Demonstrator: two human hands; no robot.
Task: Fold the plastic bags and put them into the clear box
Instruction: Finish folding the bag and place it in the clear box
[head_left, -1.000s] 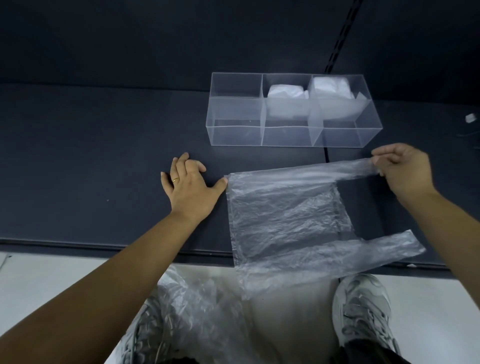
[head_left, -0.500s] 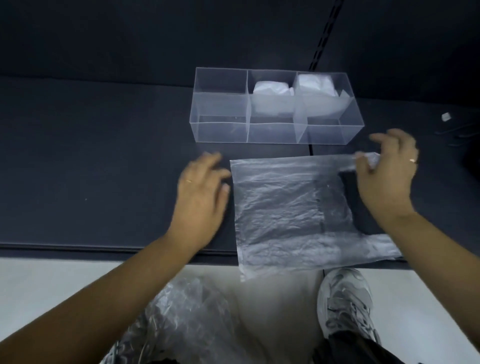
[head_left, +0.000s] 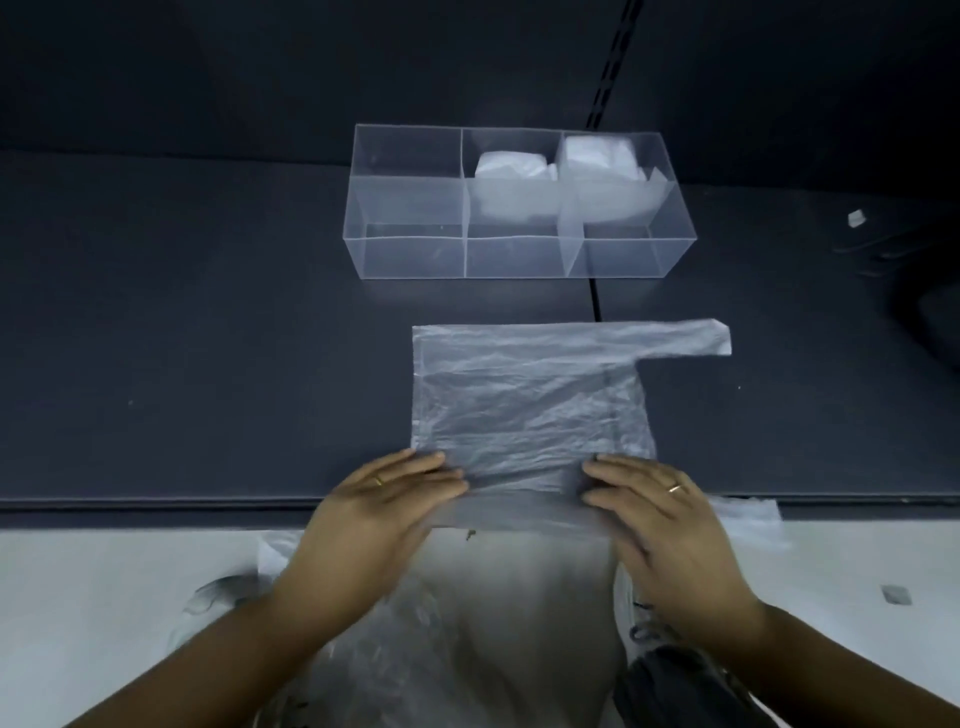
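The clear plastic bag (head_left: 530, 405) lies flat at the desk's (head_left: 208, 338) front edge, its near border overhanging. The left hand (head_left: 379, 514) and right hand (head_left: 670, 525) rest straight-fingered on that border's two ends. The clear box (head_left: 410, 254) sits behind.

Left hand (head_left: 384, 501) and right hand (head_left: 662, 512) have moved to the near edge of plastic bag (head_left: 530, 405).

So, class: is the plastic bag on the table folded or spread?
Spread: the plastic bag lies flat, one handle extended, its near edge overhanging the table.
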